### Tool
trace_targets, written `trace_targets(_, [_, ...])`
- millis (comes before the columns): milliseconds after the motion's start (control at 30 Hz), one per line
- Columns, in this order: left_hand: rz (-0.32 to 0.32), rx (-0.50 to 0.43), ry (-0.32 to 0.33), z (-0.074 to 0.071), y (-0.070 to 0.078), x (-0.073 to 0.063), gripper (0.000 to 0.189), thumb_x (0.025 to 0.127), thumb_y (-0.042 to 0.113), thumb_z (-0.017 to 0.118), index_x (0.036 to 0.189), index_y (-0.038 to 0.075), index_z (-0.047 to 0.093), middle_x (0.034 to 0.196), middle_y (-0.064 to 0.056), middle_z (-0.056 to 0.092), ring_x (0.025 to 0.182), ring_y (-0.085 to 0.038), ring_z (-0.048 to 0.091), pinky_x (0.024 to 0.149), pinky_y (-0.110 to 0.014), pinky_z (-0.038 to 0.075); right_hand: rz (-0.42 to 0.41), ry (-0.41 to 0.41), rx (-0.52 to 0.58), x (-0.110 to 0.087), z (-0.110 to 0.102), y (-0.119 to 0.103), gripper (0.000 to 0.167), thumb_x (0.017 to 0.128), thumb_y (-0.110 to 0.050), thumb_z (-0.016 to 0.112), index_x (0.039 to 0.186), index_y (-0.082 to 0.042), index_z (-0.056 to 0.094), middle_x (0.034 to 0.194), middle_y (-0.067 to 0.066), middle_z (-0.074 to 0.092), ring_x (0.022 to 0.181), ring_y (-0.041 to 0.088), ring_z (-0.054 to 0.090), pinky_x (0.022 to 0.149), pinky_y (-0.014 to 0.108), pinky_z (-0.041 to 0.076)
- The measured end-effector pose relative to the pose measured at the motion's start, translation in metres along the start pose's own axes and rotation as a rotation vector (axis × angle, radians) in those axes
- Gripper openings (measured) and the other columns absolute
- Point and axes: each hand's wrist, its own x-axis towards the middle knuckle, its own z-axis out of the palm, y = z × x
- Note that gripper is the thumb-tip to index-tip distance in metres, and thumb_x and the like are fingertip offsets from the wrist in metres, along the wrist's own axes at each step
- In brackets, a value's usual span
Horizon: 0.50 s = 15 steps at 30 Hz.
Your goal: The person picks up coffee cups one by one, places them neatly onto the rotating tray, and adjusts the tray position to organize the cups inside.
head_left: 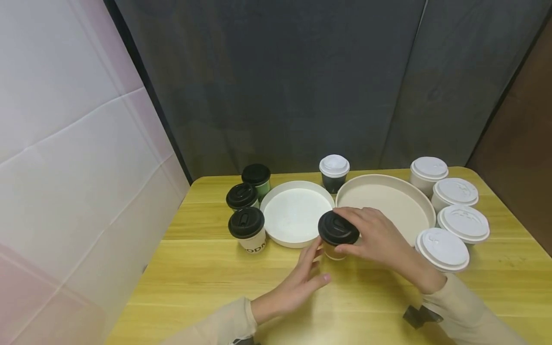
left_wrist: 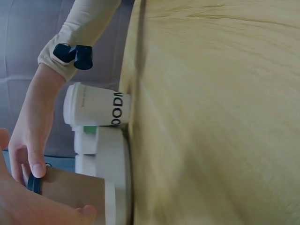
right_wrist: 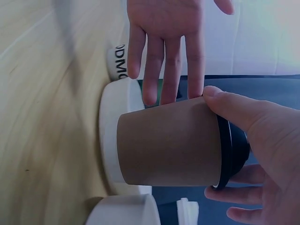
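My right hand (head_left: 375, 237) grips a brown paper coffee cup (right_wrist: 168, 145) by its black lid (head_left: 338, 228), thumb on the near side and fingers over the far side. The cup stands upright in front of the gap between two round trays. To its left, my left hand (head_left: 297, 282) holds nothing; its fingers (right_wrist: 154, 61) are stretched out, the tips right at the cup's side in the right wrist view. Nearest on the left are a white tray (head_left: 297, 243) and a white cup (head_left: 254, 242) with a black lid and dark lettering.
Two more black-lidded cups (head_left: 241, 196) stand left of the white tray. A beige tray (head_left: 388, 176) lies on the right, with several white-lidded cups (head_left: 442, 249) along its right side. Behind the trays stands a dark cup (head_left: 334, 182) with a white lid. A dark wall closes the back.
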Motion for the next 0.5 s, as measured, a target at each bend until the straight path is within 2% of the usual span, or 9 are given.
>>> trace_targets(200, [0.050, 0.037, 0.036, -0.007, 0.011, -0.002, 0.081, 0.101, 0.035, 0.050, 0.159, 0.031, -0.006, 0.161, -0.004, 0.011, 0.150, -0.025, 0.022, 0.124, -0.044, 0.028, -0.029, 0.040, 0.023, 0.008, -0.009, -0.004, 0.085, 0.064, -0.050, 0.086, 0.135, -0.013, 0.057, 0.120, 0.007, 0.072, 0.103, 0.024, 0.068, 0.093, 0.046, 0.053])
trace_targets(300, [0.075, 0.050, 0.051, -0.011, 0.016, -0.003, 0.082, 0.100, 0.030, 0.051, 0.159, 0.028, -0.005, 0.160, -0.009, 0.013, 0.149, -0.028, 0.024, 0.123, -0.047, 0.029, -0.022, 0.045, 0.032, 0.012, -0.012, -0.006, 0.086, 0.065, -0.050, 0.085, 0.137, -0.012, 0.056, 0.121, 0.009, 0.071, 0.105, 0.026, 0.068, 0.094, 0.047, 0.053])
trace_targets(500, [0.098, 0.062, 0.087, -0.018, 0.021, -0.004, 0.082, 0.100, 0.028, 0.052, 0.160, 0.027, -0.004, 0.160, -0.011, 0.013, 0.150, -0.029, 0.026, 0.122, -0.050, 0.029, -0.003, 0.055, 0.038, 0.022, -0.015, -0.012, 0.086, 0.067, -0.051, 0.084, 0.139, -0.015, 0.054, 0.125, 0.009, 0.069, 0.108, 0.027, 0.066, 0.096, 0.047, 0.051])
